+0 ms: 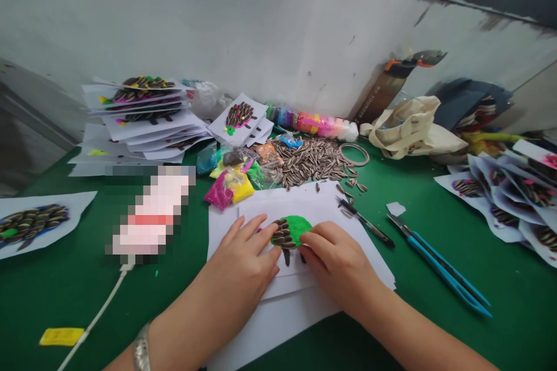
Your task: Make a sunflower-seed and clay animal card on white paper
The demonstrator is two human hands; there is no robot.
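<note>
In the head view, a white paper sheet (256,208) lies on a stack of paper in front of me. On it is a rounded patch of green clay (301,226), its left part covered with rows of striped sunflower seeds (284,234). Two dark leg-like marks show beneath the patch. My left hand (248,255) rests with spread fingers on the paper, fingertips at the seeds' left edge. At the patch's right edge, my right hand (337,252) has thumb and forefinger pinched together; whatever is between them is hidden.
Behind the paper lie a heap of loose sunflower seeds (311,159) and bagged coloured clay (237,182). A black pen (368,223) and blue tweezers (448,269) lie right. Decorated sheets are stacked at back left (143,122) and right (513,197). A blurred-out object with a cable (104,301) lies left.
</note>
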